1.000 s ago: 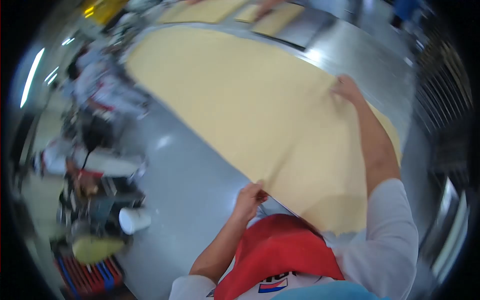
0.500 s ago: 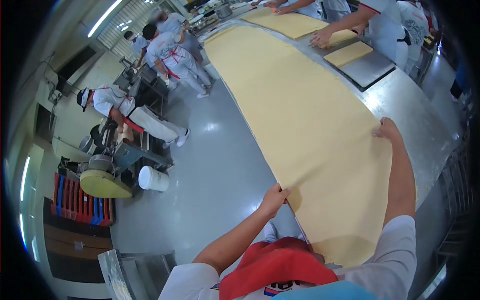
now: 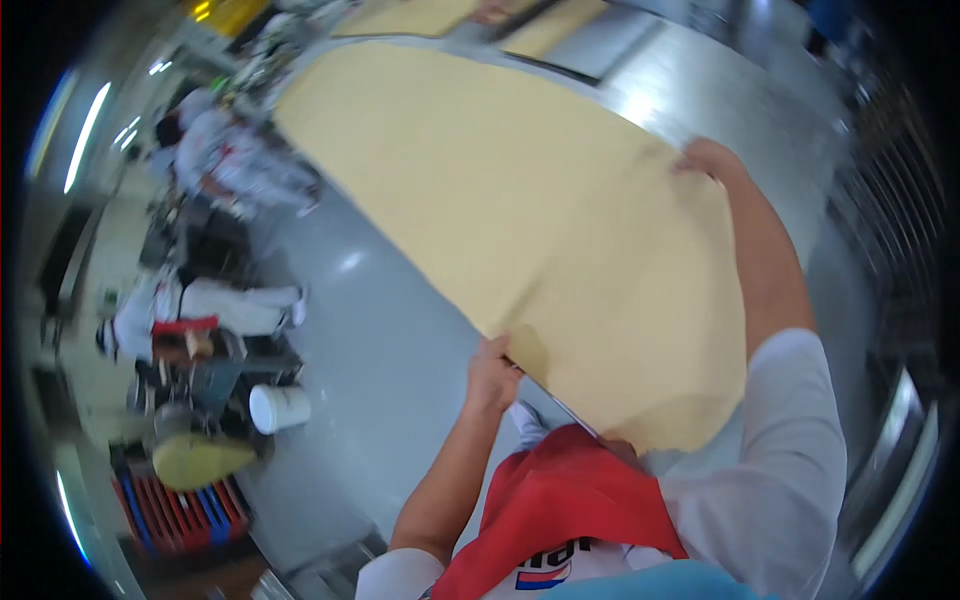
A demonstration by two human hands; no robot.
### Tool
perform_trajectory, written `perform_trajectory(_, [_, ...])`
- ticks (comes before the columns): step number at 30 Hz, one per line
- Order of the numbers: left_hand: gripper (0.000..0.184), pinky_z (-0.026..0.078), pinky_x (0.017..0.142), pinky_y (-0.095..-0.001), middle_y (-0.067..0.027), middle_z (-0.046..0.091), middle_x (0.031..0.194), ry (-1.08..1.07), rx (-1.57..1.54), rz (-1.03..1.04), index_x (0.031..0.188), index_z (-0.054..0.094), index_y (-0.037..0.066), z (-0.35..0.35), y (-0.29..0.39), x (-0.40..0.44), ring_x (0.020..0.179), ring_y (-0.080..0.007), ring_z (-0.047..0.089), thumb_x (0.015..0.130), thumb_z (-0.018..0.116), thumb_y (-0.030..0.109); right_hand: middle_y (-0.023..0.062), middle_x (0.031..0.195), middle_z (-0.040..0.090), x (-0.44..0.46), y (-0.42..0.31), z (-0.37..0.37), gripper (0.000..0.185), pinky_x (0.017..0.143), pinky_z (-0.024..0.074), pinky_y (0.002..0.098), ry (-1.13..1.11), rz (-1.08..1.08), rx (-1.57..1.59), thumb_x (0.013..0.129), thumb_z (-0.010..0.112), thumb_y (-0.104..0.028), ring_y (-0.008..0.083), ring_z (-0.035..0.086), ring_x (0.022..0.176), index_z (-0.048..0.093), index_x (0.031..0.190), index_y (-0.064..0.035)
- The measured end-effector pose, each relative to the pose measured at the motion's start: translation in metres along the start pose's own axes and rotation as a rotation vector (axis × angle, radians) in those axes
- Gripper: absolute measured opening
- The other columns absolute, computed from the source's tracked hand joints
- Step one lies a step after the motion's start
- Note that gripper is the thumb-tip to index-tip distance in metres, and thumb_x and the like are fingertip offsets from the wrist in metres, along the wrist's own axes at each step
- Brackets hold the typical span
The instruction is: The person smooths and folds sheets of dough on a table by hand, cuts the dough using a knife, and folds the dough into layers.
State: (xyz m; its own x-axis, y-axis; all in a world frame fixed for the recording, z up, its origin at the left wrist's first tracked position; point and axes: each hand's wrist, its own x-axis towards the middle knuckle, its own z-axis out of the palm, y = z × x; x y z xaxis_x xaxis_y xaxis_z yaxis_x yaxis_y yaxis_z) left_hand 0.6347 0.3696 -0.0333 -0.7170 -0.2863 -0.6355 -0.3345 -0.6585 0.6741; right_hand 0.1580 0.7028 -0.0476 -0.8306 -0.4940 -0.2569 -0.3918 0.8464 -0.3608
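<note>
Your left hand (image 3: 492, 377) and right hand (image 3: 714, 161) are pinching the dough sheet (image 3: 470, 170), its surface creasing near the fingers.

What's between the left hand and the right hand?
Only the dough sheet, stretching from the left hand at its near edge to the right hand at its far edge. Nothing visible lies on that stretch, per the head view.

Glossy grey floor (image 3: 345, 350); pale wall (image 3: 112, 235), lit tube light (image 3: 88, 138) left; slatted rack (image 3: 895, 205) right.
</note>
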Motion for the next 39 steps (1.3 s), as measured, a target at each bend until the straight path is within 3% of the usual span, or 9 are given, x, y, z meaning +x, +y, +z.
perform_trajectory(4, [0.027,0.054,0.092,-0.0435,-0.0134,0.066,0.123,-0.025,-0.145,-0.080,0.127,0.054,0.003,0.035,-0.002,-0.007,0.114,-0.0264,0.065,0.105,0.050,0.019,0.0115,0.098,0.073,-0.041,0.005,-0.026,0.051,0.076,0.0548,0.0455,-0.093,0.395,0.474,0.075,0.087,-0.029,0.0290,0.069,0.081,0.071,0.111,0.0036])
perform_trajectory(9, [0.035,0.052,0.100,-0.0436,-0.0160,0.061,0.134,-0.095,-0.163,-0.178,0.138,0.050,0.001,0.045,-0.011,-0.025,0.121,-0.0294,0.063,0.106,0.050,0.017,0.0189,0.116,0.072,-0.073,0.003,-0.034,0.062,0.090,0.0524,0.0392,-0.247,0.129,0.764,0.076,0.085,-0.039,0.0306,0.068,0.107,0.071,0.119,0.0030])
perform_trajectory(12, [0.038,0.051,0.104,-0.0435,-0.0174,0.060,0.136,-0.106,-0.180,-0.200,0.140,0.049,-0.002,0.056,-0.029,-0.024,0.122,-0.0309,0.062,0.104,0.054,0.011,0.0208,0.118,0.071,-0.067,-0.022,0.012,0.062,0.090,0.0536,0.0410,0.369,0.207,0.190,0.080,0.082,-0.042,0.0331,0.069,0.106,0.069,0.121,0.0023])
perform_trajectory(21, [0.044,0.054,0.102,-0.0461,-0.0175,0.057,0.137,-0.195,-0.062,-0.008,0.143,0.045,-0.003,0.110,0.047,-0.090,0.123,-0.0306,0.059,0.101,0.058,0.001,0.0205,0.127,0.068,-0.127,-0.057,-0.110,0.060,0.098,0.0533,0.0440,0.356,0.343,0.511,0.086,0.076,-0.045,0.0349,0.064,0.117,0.068,0.127,-0.0022])
perform_trajectory(27, [0.040,0.053,0.102,-0.0442,-0.0156,0.060,0.133,-0.077,0.047,-0.156,0.140,0.047,-0.007,0.052,-0.027,-0.069,0.120,-0.0289,0.062,0.103,0.056,0.005,0.0209,0.118,0.070,-0.090,-0.007,-0.013,0.065,0.086,0.0567,0.0417,0.427,0.300,-0.060,0.079,0.084,-0.035,0.0317,0.069,0.108,0.066,0.127,0.0039])
perform_trajectory(32, [0.029,0.058,0.083,-0.0404,-0.0178,0.069,0.114,0.020,-0.119,-0.048,0.124,0.057,-0.008,0.023,-0.004,-0.058,0.100,-0.0281,0.070,0.106,0.056,0.014,0.0204,0.117,0.071,-0.104,0.006,-0.025,0.066,0.093,0.0531,0.0416,0.448,0.338,0.407,0.079,0.084,-0.041,0.0316,0.068,0.110,0.068,0.124,0.0035])
perform_trajectory(36, [0.037,0.057,0.075,-0.0457,-0.0163,0.072,0.108,0.150,1.363,0.226,0.117,0.061,-0.002,-0.037,0.006,-0.053,0.083,-0.0346,0.071,0.094,0.071,0.025,0.0144,0.104,0.073,-0.134,0.009,0.005,0.056,0.080,0.0551,0.0406,0.588,0.300,0.466,0.082,0.083,-0.044,0.0245,0.070,0.096,0.070,0.111,0.0018])
perform_trajectory(38, [0.048,0.053,0.092,-0.0520,-0.0208,0.069,0.117,0.297,1.461,0.215,0.125,0.059,-0.001,-0.009,0.034,-0.068,0.100,-0.0423,0.068,0.089,0.074,0.027,0.0118,0.099,0.071,-0.164,-0.016,-0.015,0.051,0.076,0.0542,0.0386,0.426,0.404,0.556,0.083,0.082,-0.044,0.0215,0.068,0.091,0.070,0.105,0.0006])
perform_trajectory(39, [0.054,0.044,0.103,-0.0549,-0.0229,0.062,0.129,0.194,1.594,0.658,0.133,0.055,-0.002,-0.011,0.033,-0.057,0.116,-0.0445,0.059,0.092,0.070,0.031,0.0093,0.094,0.070,-0.179,-0.028,-0.017,0.047,0.072,0.0532,0.0366,0.229,0.496,0.639,0.085,0.081,-0.044,0.0185,0.066,0.085,0.069,0.099,-0.0006])
